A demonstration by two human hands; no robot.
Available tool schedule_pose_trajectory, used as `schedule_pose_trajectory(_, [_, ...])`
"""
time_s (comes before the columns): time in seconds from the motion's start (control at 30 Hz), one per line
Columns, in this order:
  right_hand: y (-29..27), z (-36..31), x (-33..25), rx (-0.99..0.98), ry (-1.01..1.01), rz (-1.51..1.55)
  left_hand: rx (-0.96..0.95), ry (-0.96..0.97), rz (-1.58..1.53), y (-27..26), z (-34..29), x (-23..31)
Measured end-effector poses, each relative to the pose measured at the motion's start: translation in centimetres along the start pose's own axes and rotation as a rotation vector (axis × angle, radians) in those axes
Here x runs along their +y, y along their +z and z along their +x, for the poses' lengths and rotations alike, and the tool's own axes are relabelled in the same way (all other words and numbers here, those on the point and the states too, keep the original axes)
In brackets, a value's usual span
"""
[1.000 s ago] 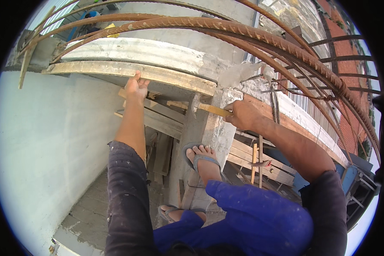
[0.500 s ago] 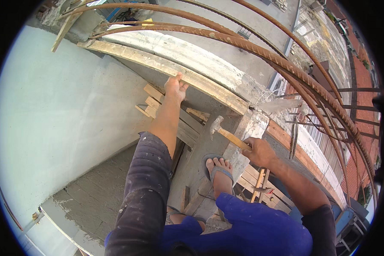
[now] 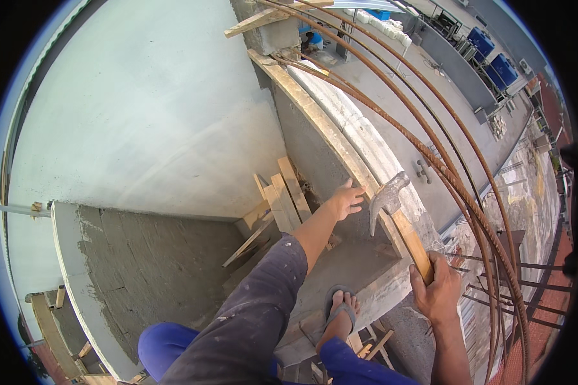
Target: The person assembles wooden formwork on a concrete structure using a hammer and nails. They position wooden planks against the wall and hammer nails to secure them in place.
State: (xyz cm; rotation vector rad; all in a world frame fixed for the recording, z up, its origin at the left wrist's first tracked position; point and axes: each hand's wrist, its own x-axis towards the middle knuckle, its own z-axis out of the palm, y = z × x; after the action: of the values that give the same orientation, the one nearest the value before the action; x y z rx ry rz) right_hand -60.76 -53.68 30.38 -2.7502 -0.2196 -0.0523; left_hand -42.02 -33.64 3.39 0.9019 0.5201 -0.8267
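A claw hammer [image 3: 411, 242] with a wooden handle and a worn metal head is gripped in my right hand [image 3: 438, 289]. Its head is raised in front of a long, pale wooden board [image 3: 318, 114] that runs along the top edge of a low wall. My left hand [image 3: 347, 200] reaches to the inner side of this board, fingers apart and holding nothing. Whether its fingertips touch the board I cannot tell. Behind the board lies a whitish concrete ledge [image 3: 340, 112].
Long rusty rebars [image 3: 424, 151] arch over the right side. Loose wood pieces [image 3: 289, 192] lean in the corner by a smooth grey wall [image 3: 154, 109]. My sandalled foot [image 3: 339, 314] stands on a concrete ledge. Rough mortar [image 3: 154, 263] covers the surface at left.
The view has swung, showing more of the far roof. My left hand has loosened from the board, its fingers spreading. The hammer has come up beside the board.
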Motion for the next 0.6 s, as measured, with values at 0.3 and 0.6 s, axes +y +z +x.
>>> schedule_pose_trajectory(0.3, [-8.5,6.1,-5.3,0.334,0.100,-0.114,-0.371,0.018,1.389,-11.9,-22.9,1.9])
schedule_pose_trajectory(0.6, [-11.5,9.1,-1.3,0.291,0.106,-0.230,0.173,-0.264,0.828,-28.3,-43.6,-14.0])
